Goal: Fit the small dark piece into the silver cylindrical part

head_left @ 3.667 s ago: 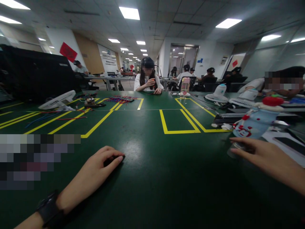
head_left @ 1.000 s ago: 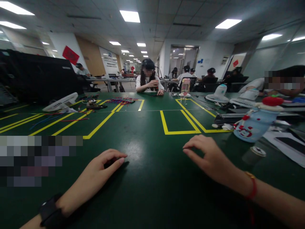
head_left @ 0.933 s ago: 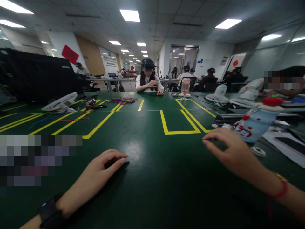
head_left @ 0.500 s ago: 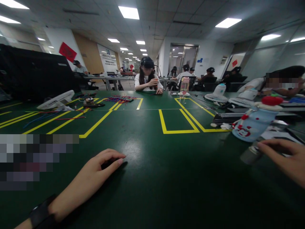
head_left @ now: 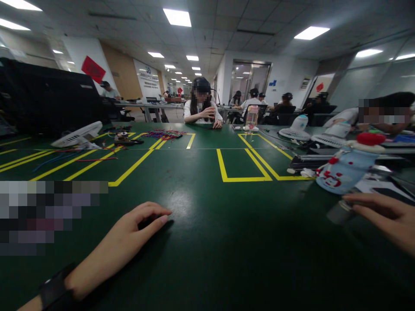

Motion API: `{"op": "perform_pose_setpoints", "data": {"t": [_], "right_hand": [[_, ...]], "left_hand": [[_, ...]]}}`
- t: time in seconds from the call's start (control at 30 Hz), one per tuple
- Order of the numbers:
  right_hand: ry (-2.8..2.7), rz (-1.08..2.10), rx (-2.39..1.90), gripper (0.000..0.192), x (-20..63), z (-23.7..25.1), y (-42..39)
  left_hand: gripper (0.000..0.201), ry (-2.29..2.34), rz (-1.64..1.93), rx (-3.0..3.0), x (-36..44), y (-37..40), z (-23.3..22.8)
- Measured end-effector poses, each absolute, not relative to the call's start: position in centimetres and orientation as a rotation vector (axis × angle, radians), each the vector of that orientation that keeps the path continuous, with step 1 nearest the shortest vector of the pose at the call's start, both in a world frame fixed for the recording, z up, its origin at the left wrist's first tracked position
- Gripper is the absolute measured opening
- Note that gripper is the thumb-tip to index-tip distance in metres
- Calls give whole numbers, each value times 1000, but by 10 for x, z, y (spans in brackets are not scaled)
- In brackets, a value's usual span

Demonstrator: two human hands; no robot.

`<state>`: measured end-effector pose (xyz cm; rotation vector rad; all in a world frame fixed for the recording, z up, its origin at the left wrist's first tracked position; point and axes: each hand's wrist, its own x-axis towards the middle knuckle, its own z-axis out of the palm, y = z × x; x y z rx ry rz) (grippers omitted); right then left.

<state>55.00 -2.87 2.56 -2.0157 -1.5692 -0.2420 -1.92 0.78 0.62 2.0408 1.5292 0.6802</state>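
Two hands are lying on the green table (head_left: 207,242). The left hand (head_left: 129,239) is curling its fingers over a small dark thing (head_left: 149,222) (too hidden to name). The right hand (head_left: 385,218) is closing its fingers around a small grey can (head_left: 339,211), lying tilted near the right edge. Gripping it gently around the middle seems best. Farther back, one blue bottle (head_left: 345,170) and three white fans (head_left: 78,135) are sitting.

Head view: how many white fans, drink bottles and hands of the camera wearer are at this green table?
White fans: 3
Drink bottles: 2
Wearer's hands: 2
Total: 7
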Motion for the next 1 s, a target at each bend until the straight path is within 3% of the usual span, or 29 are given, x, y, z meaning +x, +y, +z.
{"op": "perform_pose_setpoints", "data": {"t": [0.1,0.23,0.37,0.57,0.77,1.0], "right_hand": [[-1471,203,-2131,48,535,37,-34],[-1514,211,-2199,53,494,41,-34],[-1963,132,-1704,45,415,39,-21],[-2227,514,-1167,40,306,35,-7],[-2007,792,-1175,64,297,16,-4],[-1975,815,-1107,42,294,11,-5]], "left_hand": [[29,1530,673,2034,-20,8,6],[31,1515,672,2052,-18,10,6],[30,1521,664,2075,-16,9,5],[28,1535,670,2142,-18,9,3],[27,1440,766,2259,20,6,19],[20,1179,859,2296,98,6,49]]}}
